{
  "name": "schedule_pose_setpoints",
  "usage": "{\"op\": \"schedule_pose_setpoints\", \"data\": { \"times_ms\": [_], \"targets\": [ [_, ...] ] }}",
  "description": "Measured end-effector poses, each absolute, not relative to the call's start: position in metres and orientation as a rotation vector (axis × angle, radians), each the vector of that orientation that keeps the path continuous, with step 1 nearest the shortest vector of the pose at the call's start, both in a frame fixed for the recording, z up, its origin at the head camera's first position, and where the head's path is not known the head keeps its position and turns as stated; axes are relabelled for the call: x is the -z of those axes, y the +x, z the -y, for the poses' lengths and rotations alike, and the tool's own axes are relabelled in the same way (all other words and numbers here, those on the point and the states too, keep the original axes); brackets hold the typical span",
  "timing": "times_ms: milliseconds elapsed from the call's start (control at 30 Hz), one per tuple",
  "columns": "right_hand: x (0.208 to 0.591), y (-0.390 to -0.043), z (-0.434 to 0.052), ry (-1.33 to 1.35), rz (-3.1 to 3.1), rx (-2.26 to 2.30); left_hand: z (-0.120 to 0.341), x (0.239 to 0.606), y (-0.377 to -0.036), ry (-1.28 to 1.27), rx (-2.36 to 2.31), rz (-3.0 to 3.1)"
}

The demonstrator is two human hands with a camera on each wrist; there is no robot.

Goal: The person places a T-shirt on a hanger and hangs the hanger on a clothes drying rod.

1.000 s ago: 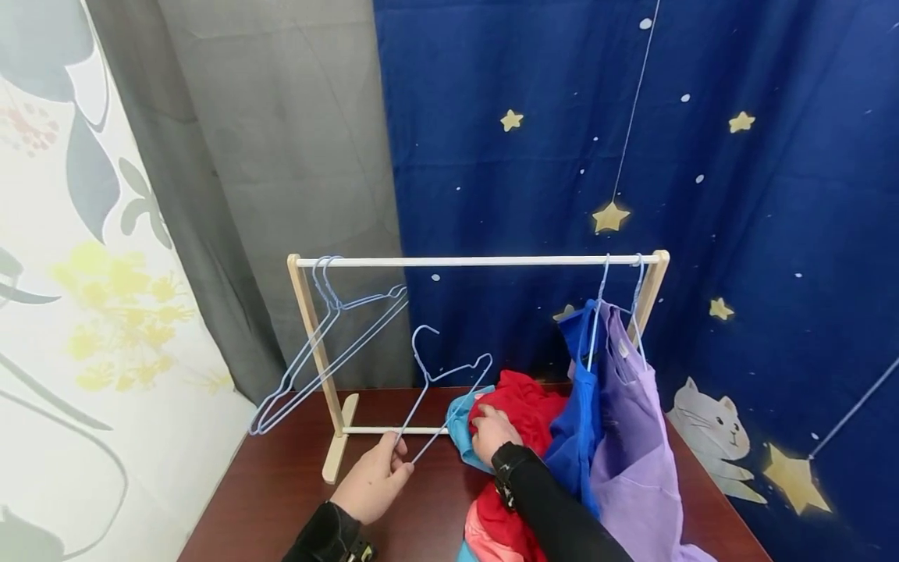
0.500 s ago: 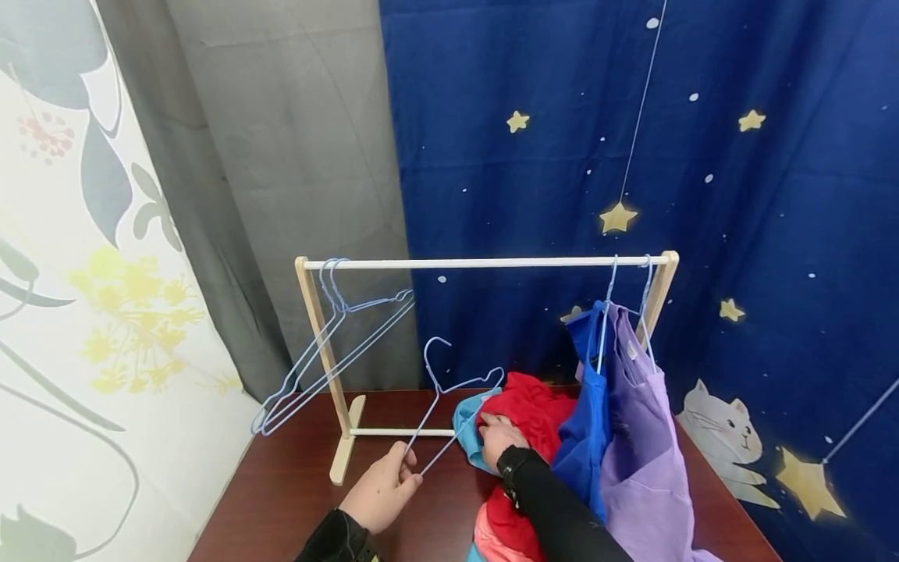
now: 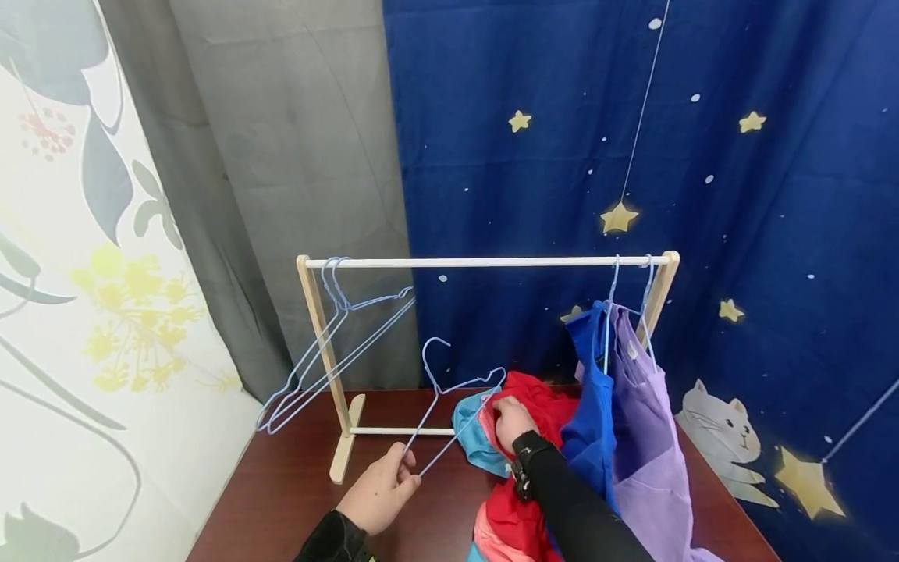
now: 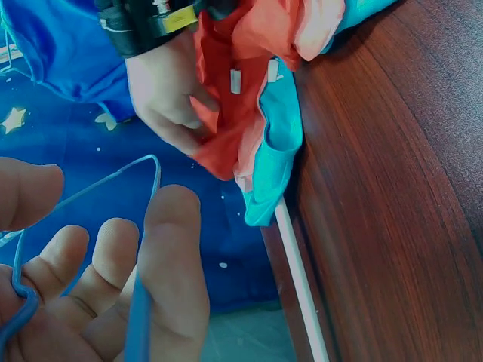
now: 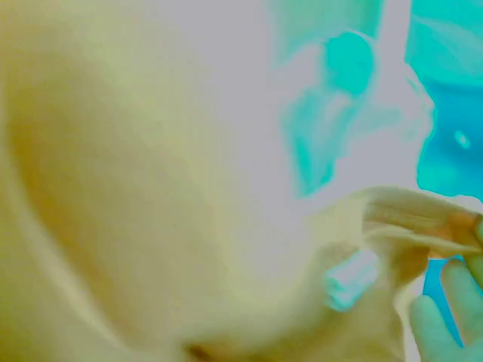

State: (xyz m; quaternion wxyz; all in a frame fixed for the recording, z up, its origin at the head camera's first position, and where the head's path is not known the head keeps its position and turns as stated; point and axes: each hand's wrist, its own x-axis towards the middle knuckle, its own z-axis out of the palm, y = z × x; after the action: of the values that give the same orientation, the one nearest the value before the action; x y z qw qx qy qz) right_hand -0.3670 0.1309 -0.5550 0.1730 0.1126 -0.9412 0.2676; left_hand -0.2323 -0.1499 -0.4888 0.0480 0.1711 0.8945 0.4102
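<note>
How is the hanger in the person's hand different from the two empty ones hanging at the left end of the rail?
The held hanger is pinched at its lower corner by the left hand, its hook free in the air; the two empty hangers hook over the rail. The held one reaches toward the red garment that the right hand grips; the empty pair hangs apart from the clothes. All are thin light-blue wire.

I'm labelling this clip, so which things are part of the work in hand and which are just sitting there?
In hand:
- left hand pinching a blue wire hanger
- right hand gripping the red garment on the teal one

Just there:
- wooden rack
- two spare hangers
- hung blue garment and lilac garment
- table
</note>
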Motion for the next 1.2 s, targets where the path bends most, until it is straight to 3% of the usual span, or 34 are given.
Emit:
{"op": "schedule_pose_setpoints", "data": {
  "times_ms": [300,900,1200],
  "targets": [
    [0.523,-0.375,-0.155,-0.019,2.527,-0.95,0.148,0.487,-0.231,0.568,-1.267,-2.727],
    [0.513,-0.371,-0.177,0.177,2.636,-0.887,0.154,0.486,-0.225,0.61,-1.285,-2.659],
    [0.492,-0.366,-0.195,-0.031,2.652,-1.017,0.156,0.484,-0.221,0.687,-1.3,-2.65]
  ]
}}
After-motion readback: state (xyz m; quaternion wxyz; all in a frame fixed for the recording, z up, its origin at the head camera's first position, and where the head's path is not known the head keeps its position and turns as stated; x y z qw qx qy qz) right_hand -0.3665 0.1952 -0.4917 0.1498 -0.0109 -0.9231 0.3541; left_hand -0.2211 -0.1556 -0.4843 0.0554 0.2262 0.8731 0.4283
